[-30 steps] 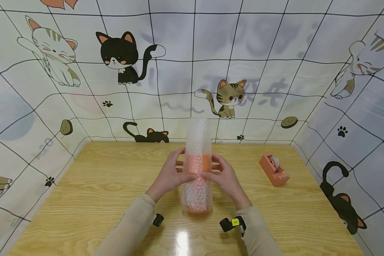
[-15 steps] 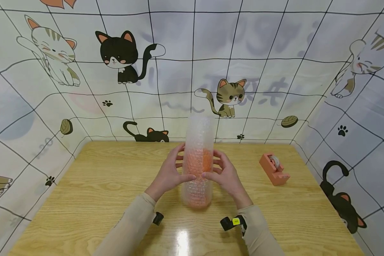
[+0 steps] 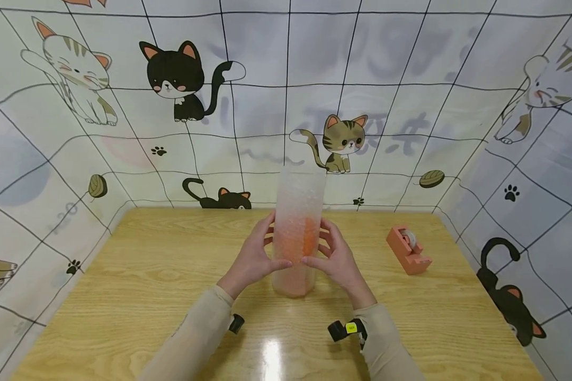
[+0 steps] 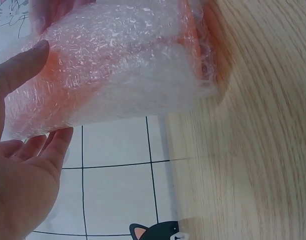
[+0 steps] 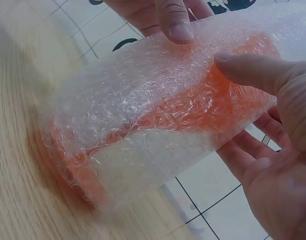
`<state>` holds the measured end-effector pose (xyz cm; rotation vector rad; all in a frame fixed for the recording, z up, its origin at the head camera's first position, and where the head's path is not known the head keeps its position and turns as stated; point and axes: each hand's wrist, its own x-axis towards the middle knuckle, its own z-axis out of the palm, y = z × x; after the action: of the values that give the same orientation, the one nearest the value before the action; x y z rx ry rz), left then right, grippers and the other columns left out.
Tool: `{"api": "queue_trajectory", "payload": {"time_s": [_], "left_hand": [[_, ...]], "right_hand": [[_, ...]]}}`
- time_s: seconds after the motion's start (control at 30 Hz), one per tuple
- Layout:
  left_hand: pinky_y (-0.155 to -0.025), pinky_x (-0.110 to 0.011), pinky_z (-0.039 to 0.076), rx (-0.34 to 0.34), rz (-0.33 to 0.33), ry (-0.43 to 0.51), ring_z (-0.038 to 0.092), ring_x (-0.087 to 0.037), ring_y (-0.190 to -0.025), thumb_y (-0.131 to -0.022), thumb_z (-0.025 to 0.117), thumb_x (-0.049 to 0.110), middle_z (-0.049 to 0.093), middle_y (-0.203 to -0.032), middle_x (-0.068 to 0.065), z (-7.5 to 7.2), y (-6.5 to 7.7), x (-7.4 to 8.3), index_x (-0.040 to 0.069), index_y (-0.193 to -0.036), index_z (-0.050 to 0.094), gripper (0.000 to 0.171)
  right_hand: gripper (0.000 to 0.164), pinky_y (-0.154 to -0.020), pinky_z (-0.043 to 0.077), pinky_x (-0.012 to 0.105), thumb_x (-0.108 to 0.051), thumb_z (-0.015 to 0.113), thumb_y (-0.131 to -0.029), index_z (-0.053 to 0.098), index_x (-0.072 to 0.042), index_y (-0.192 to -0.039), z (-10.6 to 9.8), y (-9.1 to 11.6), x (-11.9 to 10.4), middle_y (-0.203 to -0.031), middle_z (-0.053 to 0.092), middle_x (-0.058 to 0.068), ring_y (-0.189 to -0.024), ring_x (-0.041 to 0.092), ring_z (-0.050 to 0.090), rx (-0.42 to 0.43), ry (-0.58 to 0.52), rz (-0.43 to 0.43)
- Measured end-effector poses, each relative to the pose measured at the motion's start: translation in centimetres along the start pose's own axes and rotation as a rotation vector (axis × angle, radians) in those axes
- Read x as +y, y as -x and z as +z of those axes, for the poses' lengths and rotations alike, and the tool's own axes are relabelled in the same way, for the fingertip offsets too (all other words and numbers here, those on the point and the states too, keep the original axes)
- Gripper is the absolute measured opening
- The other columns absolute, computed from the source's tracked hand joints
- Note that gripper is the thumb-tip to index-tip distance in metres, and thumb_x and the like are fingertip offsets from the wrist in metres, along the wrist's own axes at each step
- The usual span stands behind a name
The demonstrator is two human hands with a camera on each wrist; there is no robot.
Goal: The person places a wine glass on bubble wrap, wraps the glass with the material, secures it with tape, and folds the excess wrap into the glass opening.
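A tall bundle of clear bubble wrap [image 3: 297, 190] stands nearly upright at the middle of the table, its far end overlapping the back wall. Through the lower part shows an orange thing [image 5: 202, 107] with a pale section; the plastic hides its kind. My left hand [image 3: 253, 256] grips the left side, thumb in front and fingers behind. Opposite it, my right hand [image 3: 337, 260] holds the right side the same way. Both thumbs press the front, tips close together. In the left wrist view, the bundle's lower end is close over the wooden table [image 4: 262, 150].
A pink tape dispenser [image 3: 407, 251] with a roll of tape sits at the table's right rear. Cat-printed cloth [image 3: 257, 111] walls the table at the back and both sides. Dark wrist cameras [image 3: 337, 330] jut inward from the sleeves.
Between both hands, the bundle has come more upright and its lower end has shifted up and away from me. The hold has stayed about the same; the tape dispenser has not moved.
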<state>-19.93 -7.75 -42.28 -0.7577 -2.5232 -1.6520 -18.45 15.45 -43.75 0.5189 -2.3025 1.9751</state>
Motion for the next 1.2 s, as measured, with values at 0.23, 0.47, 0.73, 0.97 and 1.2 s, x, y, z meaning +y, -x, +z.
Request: {"api": "queue_trajectory", "payload": {"time_s": [0.23,0.47,0.73,0.97,1.2], "left_hand": [[-0.112,-0.045,0.046,-0.002,0.025,0.022,0.048,-0.027,-0.137,-0.074,0.094,0.007,0.037,-0.159,0.000,0.03,-0.02,-0.23,0.022,-0.165,0.023,0.117],[-0.112,-0.047,0.046,-0.001,0.034,0.059,0.047,-0.026,-0.138,-0.074,0.095,0.012,0.037,-0.159,0.001,0.05,-0.05,-0.27,0.026,-0.164,0.025,0.115],[-0.110,-0.050,0.047,0.012,0.022,0.094,0.049,-0.027,-0.135,-0.082,0.090,0.022,0.041,-0.157,0.002,0.05,0.17,0.00,0.027,-0.161,0.031,0.099],[-0.107,-0.052,0.049,0.032,0.004,0.095,0.053,-0.026,-0.128,-0.093,0.080,0.032,0.047,-0.150,0.000,0.06,0.05,0.39,0.025,-0.157,0.037,0.078],[-0.104,-0.054,0.051,0.063,-0.004,0.075,0.054,-0.026,-0.125,-0.094,0.077,0.037,0.051,-0.146,0.000,0.36,-0.17,0.50,0.024,-0.154,0.041,0.071]], "right_hand": [[0.094,-0.114,0.043,0.050,0.001,0.086,-0.081,0.033,-0.016,-0.158,-0.02,-0.02,0.15,-0.158,0.039,0.006,-0.140,0.031,0.047,0.008,0.009,-0.026],[0.097,-0.115,0.041,0.048,0.004,0.086,-0.079,0.033,-0.015,-0.158,0.01,-0.02,0.21,-0.158,0.040,0.006,-0.141,0.031,0.046,0.016,0.019,-0.034],[0.095,-0.117,0.038,0.053,0.005,0.086,-0.079,0.034,-0.014,-0.157,0.04,0.12,0.41,-0.158,0.040,0.008,-0.141,0.033,0.045,0.018,0.055,-0.048],[0.093,-0.116,0.038,0.058,0.004,0.086,-0.079,0.036,-0.015,-0.156,0.09,0.17,0.30,-0.157,0.041,0.008,-0.141,0.035,0.044,0.023,0.072,-0.035],[0.093,-0.113,0.041,0.062,0.001,0.086,-0.080,0.036,-0.016,-0.156,0.09,0.30,0.07,-0.156,0.042,0.010,-0.138,0.038,0.046,0.024,0.116,-0.032]]}}
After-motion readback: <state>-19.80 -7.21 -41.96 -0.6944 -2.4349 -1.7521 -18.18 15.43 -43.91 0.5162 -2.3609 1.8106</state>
